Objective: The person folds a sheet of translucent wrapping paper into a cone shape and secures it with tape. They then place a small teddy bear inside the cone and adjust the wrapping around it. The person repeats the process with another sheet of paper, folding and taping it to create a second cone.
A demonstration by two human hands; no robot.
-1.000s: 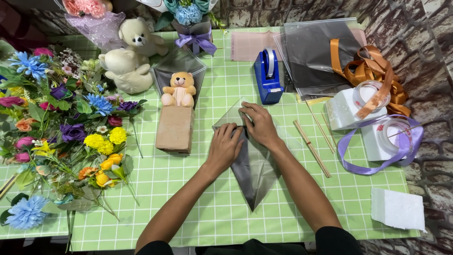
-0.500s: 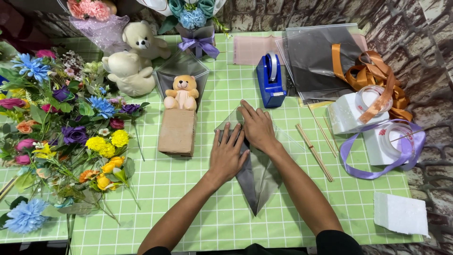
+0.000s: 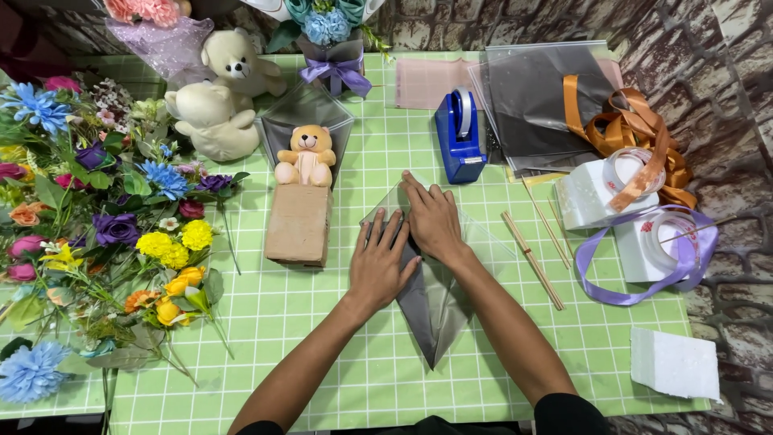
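Both hands lie flat on a grey translucent wrapping sheet folded to a cone, its point toward the person, in the middle of the green checked bench. The left hand presses with fingers spread apart; the right hand lies just beside it, fingers close together and extended (neither hand grips anything). A small tan teddy bear sits on a brown block to the left. A blue tape dispenser stands beyond the hands, and wooden sticks lie to the right.
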